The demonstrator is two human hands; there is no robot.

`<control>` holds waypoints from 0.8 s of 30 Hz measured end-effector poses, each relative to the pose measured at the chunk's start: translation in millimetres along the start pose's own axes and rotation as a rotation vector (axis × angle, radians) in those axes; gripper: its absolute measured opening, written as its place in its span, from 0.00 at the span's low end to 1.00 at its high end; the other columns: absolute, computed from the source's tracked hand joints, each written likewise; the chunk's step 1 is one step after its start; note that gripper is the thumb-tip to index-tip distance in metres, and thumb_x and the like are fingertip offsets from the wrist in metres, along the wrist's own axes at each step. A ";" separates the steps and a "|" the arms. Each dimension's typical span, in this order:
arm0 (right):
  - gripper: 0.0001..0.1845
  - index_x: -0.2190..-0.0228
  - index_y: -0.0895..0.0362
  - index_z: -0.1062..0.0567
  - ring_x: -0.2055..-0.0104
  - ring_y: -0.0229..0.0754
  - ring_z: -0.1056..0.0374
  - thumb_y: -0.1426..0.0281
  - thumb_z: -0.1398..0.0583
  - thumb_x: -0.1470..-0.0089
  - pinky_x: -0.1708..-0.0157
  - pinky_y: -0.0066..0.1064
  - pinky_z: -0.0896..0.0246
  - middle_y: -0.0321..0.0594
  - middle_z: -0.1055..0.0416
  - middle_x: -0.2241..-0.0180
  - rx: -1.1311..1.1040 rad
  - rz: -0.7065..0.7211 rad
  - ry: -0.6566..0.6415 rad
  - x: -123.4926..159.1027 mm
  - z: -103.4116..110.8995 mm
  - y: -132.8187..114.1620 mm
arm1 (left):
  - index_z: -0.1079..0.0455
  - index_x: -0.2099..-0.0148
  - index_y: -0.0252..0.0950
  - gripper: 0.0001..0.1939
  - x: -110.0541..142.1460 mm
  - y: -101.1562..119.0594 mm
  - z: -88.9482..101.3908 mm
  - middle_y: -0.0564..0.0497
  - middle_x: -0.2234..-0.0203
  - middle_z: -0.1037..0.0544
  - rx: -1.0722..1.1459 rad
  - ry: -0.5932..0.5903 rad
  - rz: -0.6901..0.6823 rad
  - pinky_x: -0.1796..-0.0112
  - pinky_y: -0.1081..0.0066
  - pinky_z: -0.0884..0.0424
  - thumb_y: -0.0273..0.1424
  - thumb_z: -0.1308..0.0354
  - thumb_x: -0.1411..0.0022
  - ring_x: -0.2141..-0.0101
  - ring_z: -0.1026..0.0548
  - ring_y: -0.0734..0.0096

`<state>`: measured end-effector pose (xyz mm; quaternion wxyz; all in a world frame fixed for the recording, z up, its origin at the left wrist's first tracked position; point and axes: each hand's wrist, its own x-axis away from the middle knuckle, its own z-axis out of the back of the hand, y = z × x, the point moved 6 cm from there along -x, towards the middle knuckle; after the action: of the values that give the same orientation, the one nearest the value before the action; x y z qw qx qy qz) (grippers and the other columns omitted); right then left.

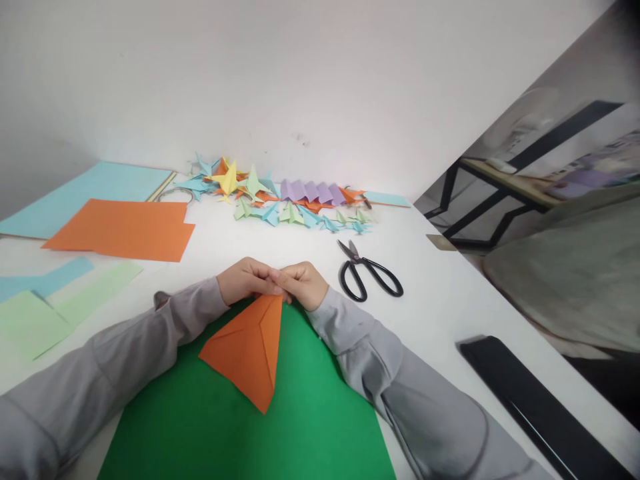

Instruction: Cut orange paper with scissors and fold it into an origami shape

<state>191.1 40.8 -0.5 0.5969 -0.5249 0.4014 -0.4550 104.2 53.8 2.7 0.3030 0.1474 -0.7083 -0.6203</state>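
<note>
A folded piece of orange paper (245, 347) hangs at a tilt over the green sheet (210, 433), its narrow end up between my fingers. Crease lines meet near its upper part. My left hand (249, 277) pinches that narrow end from the left. From the other side, my right hand (303, 283) closes on the same tip, its thumb touching the left fingers. The very tip of the paper is hidden by my fingers. Black-handled scissors (369, 272) lie to the right of my right hand, blades partly spread.
Folded paper stars and birds (227, 179) line the wall, beside a purple pleated strip (313, 192). Orange sheets (130, 230), a large light blue sheet (95, 190) and green pieces (30, 325) lie left. A long black object (535, 407) lies right, near the table's edge.
</note>
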 end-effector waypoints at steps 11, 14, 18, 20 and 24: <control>0.28 0.90 0.59 0.32 0.88 0.28 0.50 0.46 0.41 0.64 0.87 0.25 0.59 0.30 0.43 0.92 -0.136 -0.051 0.048 -1.1 4.3 1.7 | 0.32 0.77 0.30 0.17 1.4 4.4 0.5 0.58 0.89 0.38 -0.172 -0.012 -0.096 0.84 0.78 0.52 0.42 0.41 0.52 0.86 0.45 0.84; 0.29 0.90 0.59 0.34 0.89 0.28 0.51 0.46 0.41 0.64 0.87 0.25 0.61 0.30 0.43 0.92 -0.196 -0.088 0.135 -1.3 8.4 7.7 | 0.36 0.77 0.31 0.18 2.3 3.1 1.4 0.59 0.88 0.40 -0.112 0.011 -0.099 0.84 0.78 0.52 0.43 0.42 0.52 0.86 0.45 0.85; 0.27 0.87 0.59 0.31 0.87 0.29 0.51 0.47 0.40 0.64 0.85 0.25 0.59 0.29 0.43 0.91 -0.187 -0.072 0.150 -1.7 5.8 10.7 | 0.36 0.76 0.31 0.19 2.8 -0.6 4.8 0.60 0.88 0.41 -0.114 0.092 -0.085 0.86 0.77 0.54 0.44 0.41 0.54 0.87 0.47 0.85; 0.25 0.85 0.60 0.30 0.85 0.29 0.50 0.48 0.39 0.63 0.83 0.25 0.58 0.30 0.42 0.89 -0.167 -0.054 0.121 -1.6 3.7 10.6 | 0.37 0.77 0.32 0.19 2.9 -1.1 4.7 0.61 0.89 0.42 -0.118 0.112 -0.084 0.86 0.77 0.54 0.43 0.40 0.54 0.87 0.47 0.85; 0.25 0.82 0.60 0.27 0.84 0.30 0.47 0.49 0.40 0.61 0.82 0.25 0.54 0.31 0.38 0.87 -0.176 -0.060 0.062 -0.7 1.8 12.0 | 0.38 0.79 0.32 0.18 3.2 2.7 1.6 0.59 0.86 0.39 -0.076 0.088 -0.124 0.82 0.77 0.48 0.42 0.40 0.55 0.83 0.42 0.82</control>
<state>194.1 42.3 -12.2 0.5219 -0.5727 0.4424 -0.4515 101.2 53.7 6.1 0.3000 0.2064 -0.6596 -0.6575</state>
